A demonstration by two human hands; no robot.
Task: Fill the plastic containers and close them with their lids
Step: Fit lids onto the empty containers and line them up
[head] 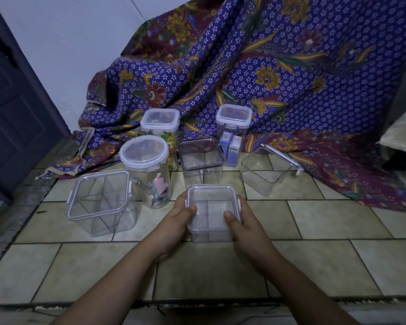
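Left hand [174,221] and right hand [244,227] grasping lidded container [212,214], six other containers [101,202] around

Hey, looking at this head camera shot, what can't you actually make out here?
- Small container: both hands, left hand and right hand, cover its sides; whether its clips are latched is hidden.
- Round-lidded jar: contents are blurred colourful bits, unidentifiable.
- Back left jar: contents are half hidden behind the round one.
- Batik cloth: drapes over whatever is behind it.

home: tiled floor [314,219], batik cloth [291,78], door [14,113]
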